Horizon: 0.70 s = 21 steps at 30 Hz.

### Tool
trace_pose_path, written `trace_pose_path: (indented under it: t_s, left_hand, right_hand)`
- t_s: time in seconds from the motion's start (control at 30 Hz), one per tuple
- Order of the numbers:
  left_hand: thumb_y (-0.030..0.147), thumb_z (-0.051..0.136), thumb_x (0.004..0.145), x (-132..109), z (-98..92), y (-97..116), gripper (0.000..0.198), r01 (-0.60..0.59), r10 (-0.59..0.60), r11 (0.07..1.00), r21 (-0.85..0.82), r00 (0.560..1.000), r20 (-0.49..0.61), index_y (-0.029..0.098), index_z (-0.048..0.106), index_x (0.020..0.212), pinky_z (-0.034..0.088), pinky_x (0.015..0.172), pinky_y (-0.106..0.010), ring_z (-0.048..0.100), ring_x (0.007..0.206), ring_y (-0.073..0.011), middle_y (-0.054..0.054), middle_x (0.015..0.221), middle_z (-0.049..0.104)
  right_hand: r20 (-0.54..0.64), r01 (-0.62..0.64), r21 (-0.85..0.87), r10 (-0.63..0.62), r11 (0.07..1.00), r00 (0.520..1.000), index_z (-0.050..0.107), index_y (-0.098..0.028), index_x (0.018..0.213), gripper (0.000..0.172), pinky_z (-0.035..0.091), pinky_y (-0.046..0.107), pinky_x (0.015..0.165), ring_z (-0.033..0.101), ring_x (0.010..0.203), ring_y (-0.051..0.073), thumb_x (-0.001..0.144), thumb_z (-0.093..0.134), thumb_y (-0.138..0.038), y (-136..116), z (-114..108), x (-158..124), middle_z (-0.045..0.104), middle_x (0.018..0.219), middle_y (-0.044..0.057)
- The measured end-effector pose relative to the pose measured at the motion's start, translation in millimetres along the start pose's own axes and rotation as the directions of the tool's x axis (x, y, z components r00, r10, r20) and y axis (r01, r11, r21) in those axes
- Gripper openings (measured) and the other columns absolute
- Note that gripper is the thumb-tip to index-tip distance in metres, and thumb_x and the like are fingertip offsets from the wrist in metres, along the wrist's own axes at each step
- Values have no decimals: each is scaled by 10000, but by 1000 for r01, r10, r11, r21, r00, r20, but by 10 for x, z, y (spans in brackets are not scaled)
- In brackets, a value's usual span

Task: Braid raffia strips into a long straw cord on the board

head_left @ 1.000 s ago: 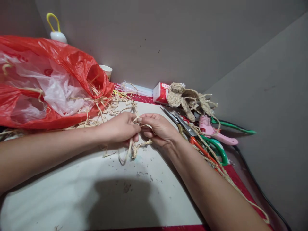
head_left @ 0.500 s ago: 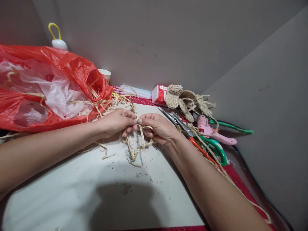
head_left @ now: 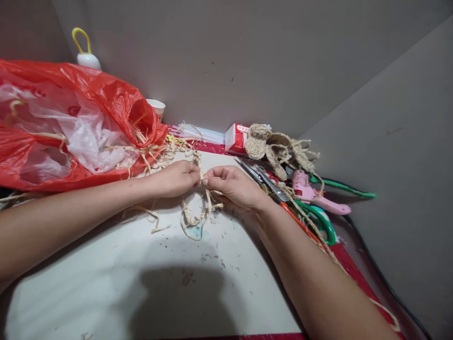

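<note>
**knotty_kat:** What was pinched between the hands there?

**strawbale22:** Looked like a raffia strand [head_left: 201, 175], flat, pale and straw-coloured. It sat right where the two hands met, just above the white table [head_left: 106, 274]. A braided bit [head_left: 193, 218] of it drooped down in a loop onto the tabletop. The left hand [head_left: 177, 178] had thumb and fingertips closed on the strand from one side. The right hand [head_left: 231, 185] pinched it from the other, fingers curled in, and the tips of both hands were nearly touching.

**knotty_kat:** Fiddly stuff?

**strawbale22:** I'd guess super light, floppy and kinda papery, so it'd likely split or fray if yanked. Not slippery imo, since dry fibre bites on itself. Best spot to grip was probably close to the braid's open end, about where those fingers were, so the plait couldn't slacken.

**knotty_kat:** And around it?

**strawbale22:** There were loose scraps [head_left: 152, 222] by the left wrist, and a red plastic bag [head_left: 106, 99] spilling more straw behind that arm. On the other side, scissors [head_left: 271, 183] lay just beside the right hand, then a pink glue gun [head_left: 313, 191]. Some woven pieces [head_left: 276, 146] sat by the wall next to a small red-and-white box [head_left: 235, 137].
</note>
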State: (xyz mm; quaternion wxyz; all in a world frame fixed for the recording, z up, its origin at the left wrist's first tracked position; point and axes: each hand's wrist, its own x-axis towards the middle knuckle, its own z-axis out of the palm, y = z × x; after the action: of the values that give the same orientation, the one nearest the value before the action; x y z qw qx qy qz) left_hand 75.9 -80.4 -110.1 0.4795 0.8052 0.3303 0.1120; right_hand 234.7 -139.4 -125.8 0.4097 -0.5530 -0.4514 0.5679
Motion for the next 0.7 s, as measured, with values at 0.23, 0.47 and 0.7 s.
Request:
trace_pose_path:
  t_s: [0.23, 0.47, 0.7]
  left_hand:
    - [199, 452, 816, 27, 15, -15, 291, 208, -160, 913, -351, 974, 161, 180, 404, 530, 143, 351, -209, 207, 336, -55, 66, 405, 292]
    - [169, 465, 796, 32, 62, -48, 257, 186, -168, 910, -372, 983, 81, 168, 440, 540, 186, 362, -195, 278, 343, -45, 42, 452, 386]
    - [156, 497, 767, 30, 101, -73, 214, 152, -146, 925, -348, 988, 44, 156, 484, 554, 135, 368, -195, 263, 342, -31, 46, 457, 402]
  right_hand:
    - [15, 80, -92, -79, 992, 997, 558, -136, 643, 283, 219, 181, 391, 337, 399, 35, 598, 775, -312, 27, -42, 13, 451, 481, -80]
    - [149, 14, -194, 15, 981, 989, 567, -151, 732, 198, 208, 182, 352, 306, 354, 45, 759, 625, -337, -77, -100, -65, 425, 463, -79]
    - [61, 26, -362, -4, 932, 998, 516, -161, 575, 265, 227, 186, 362, 329, 372, 51, 796, 571, -297, -146, -81, -127, 438, 462, -46]
